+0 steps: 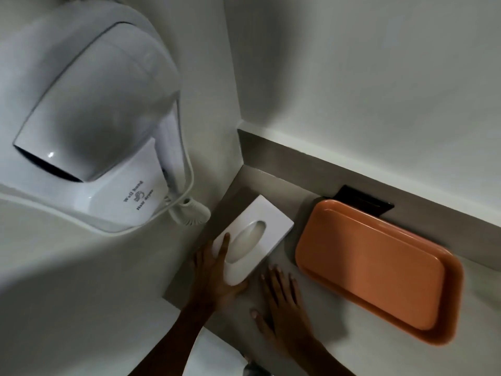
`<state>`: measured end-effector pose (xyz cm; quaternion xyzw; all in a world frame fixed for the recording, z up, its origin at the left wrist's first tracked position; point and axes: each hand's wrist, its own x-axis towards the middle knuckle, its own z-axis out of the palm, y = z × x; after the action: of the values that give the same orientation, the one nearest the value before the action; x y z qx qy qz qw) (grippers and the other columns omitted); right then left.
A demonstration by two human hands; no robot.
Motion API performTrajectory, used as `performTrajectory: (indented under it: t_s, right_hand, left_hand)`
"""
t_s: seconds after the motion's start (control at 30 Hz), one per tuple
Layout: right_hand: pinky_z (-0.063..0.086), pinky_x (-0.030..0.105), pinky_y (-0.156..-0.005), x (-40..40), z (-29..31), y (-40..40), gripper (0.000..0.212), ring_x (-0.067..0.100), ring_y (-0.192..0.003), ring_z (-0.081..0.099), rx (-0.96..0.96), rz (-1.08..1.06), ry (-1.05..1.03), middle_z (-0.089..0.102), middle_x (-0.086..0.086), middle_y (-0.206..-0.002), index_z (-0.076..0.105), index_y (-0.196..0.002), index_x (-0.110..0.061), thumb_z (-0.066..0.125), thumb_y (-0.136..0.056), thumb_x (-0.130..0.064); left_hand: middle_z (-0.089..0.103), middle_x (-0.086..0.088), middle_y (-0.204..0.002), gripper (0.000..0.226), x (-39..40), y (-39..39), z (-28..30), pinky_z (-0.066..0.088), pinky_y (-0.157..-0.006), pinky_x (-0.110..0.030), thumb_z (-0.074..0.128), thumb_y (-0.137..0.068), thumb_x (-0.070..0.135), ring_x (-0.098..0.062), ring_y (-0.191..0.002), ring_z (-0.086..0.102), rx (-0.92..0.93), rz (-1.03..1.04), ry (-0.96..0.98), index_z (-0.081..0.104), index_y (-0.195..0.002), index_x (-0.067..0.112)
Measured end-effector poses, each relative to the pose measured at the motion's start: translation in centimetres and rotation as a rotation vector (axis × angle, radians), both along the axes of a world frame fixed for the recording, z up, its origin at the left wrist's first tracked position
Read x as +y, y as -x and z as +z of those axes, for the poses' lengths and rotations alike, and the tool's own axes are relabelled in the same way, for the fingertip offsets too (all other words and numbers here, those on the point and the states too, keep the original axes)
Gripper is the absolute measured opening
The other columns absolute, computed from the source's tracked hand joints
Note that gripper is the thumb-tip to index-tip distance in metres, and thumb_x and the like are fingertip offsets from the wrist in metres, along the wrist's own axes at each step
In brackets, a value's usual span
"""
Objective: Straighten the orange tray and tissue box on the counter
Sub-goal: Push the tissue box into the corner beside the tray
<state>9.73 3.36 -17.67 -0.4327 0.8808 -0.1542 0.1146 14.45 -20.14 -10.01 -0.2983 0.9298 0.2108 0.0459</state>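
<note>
A white tissue box (267, 222) with an oval slot lies on the grey counter (320, 310) in the corner, its long side running along the left wall. My left hand (217, 275) grips its near end, index finger laid on top beside the slot, thumb under the near corner. My right hand (282, 297) rests flat on the counter just right of the box, fingers spread, touching nothing else. The orange tray (379, 270), empty, lies to the right, long side roughly along the back wall.
A white wall-mounted hair dryer (100, 126) with a cord juts from the left wall above the counter's corner. A black object (363, 203) sits against the back ledge, partly behind the tray. Something white (214, 354) shows below the counter's near edge.
</note>
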Motion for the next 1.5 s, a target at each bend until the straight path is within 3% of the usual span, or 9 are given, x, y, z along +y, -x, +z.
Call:
performTrajectory:
  t_s: [0.17,0.4,0.57,0.83,0.97,1.07,1.27,1.4,1.5]
  right_hand:
    - [0.000,0.054,-0.141,-0.1,0.1,-0.1,0.089,0.031,-0.176,0.006,0.002,0.000,0.017,0.004,0.006,-0.189,0.020,-0.178,-0.016,0.045,-0.110,-0.069]
    - [0.004,0.055,-0.141,-0.2,0.3,-0.1,0.086,0.037,-0.169,0.030,0.022,-0.023,0.045,0.029,0.012,-0.183,0.040,-0.172,-0.013,0.053,-0.107,-0.068]
    - [0.014,0.058,-0.139,-0.3,0.3,-0.2,0.086,0.034,-0.172,0.026,0.008,-0.041,0.064,0.029,0.010,-0.184,0.039,-0.173,-0.014,0.052,-0.107,-0.068]
    - [-0.001,0.052,-0.142,-0.3,-0.3,-0.4,0.089,0.029,-0.176,0.011,-0.005,-0.044,0.077,0.014,0.006,-0.188,0.024,-0.177,-0.017,0.048,-0.108,-0.068]
    - [-0.001,0.053,-0.142,-0.2,-0.7,-0.5,0.088,0.029,-0.176,0.011,-0.012,-0.033,0.056,0.011,0.005,-0.188,0.022,-0.178,-0.018,0.045,-0.109,-0.068]
    - [0.003,0.052,-0.141,-0.2,-0.5,0.0,0.084,0.028,-0.175,0.014,0.007,-0.030,0.058,0.009,0.006,-0.188,0.028,-0.176,-0.015,0.037,-0.111,-0.067]
    - [0.003,0.043,-0.144,-4.4,3.0,3.1,0.071,0.023,-0.176,0.012,-0.196,-0.230,0.428,0.013,0.004,-0.188,0.021,-0.177,-0.013,0.031,-0.118,-0.050]
    - [-0.001,0.039,-0.144,-7.8,5.4,9.0,0.068,0.021,-0.176,0.008,-0.125,-0.293,0.349,0.013,0.008,-0.188,0.022,-0.177,-0.013,0.041,-0.117,-0.038]
    - [0.014,0.053,-0.143,-8.4,5.0,12.1,0.068,0.026,-0.175,0.009,-0.089,-0.226,0.211,0.013,0.010,-0.187,0.021,-0.177,-0.013,0.044,-0.118,-0.038]
  left_hand:
    - [0.034,-0.016,-0.162,0.133,1.1,4.3,1.2,0.039,-0.118,-0.062,0.071,-0.066,0.086,-0.040,-0.144,0.038,0.051,0.155,-0.003,0.012,-0.173,0.033]
    - [0.036,-0.024,-0.157,0.129,1.2,9.9,1.6,0.035,-0.123,-0.061,0.081,-0.073,0.074,-0.047,-0.145,0.038,0.045,0.250,-0.035,0.009,-0.173,0.037]
    - [0.038,-0.027,-0.157,0.129,0.8,10.9,1.0,0.034,-0.121,-0.061,0.082,-0.072,0.074,-0.048,-0.144,0.040,0.051,0.236,0.001,0.011,-0.173,0.036]
    - [0.041,-0.026,-0.158,0.128,0.7,10.8,0.3,0.036,-0.118,-0.062,0.075,-0.072,0.082,-0.049,-0.141,0.046,0.069,0.204,0.086,0.014,-0.173,0.033]
    - [0.016,-0.014,-0.180,0.116,0.7,10.1,-0.2,0.026,-0.129,-0.066,0.060,-0.084,0.085,-0.042,-0.163,0.024,0.116,0.109,0.064,0.008,-0.173,0.032]
    - [0.004,-0.005,-0.184,0.097,1.2,8.5,-1.2,0.016,-0.136,-0.061,0.052,-0.098,0.072,-0.032,-0.171,0.008,0.198,-0.006,0.098,0.012,-0.174,0.027]
    - [0.031,-0.025,-0.175,0.081,2.2,5.4,-2.8,0.032,-0.129,-0.070,0.056,-0.102,0.049,-0.044,-0.164,0.028,0.341,-0.113,0.159,0.032,-0.166,0.005]
    - [0.038,-0.029,-0.170,0.076,2.6,4.1,-3.3,0.037,-0.128,-0.066,0.070,-0.101,0.039,-0.046,-0.160,0.037,0.321,-0.176,0.289,0.045,-0.160,-0.004]
    - [0.030,-0.024,-0.176,0.066,3.0,3.6,-3.1,0.032,-0.132,-0.063,0.048,-0.112,0.041,-0.041,-0.166,0.028,0.282,-0.176,0.254,0.040,-0.163,0.000]
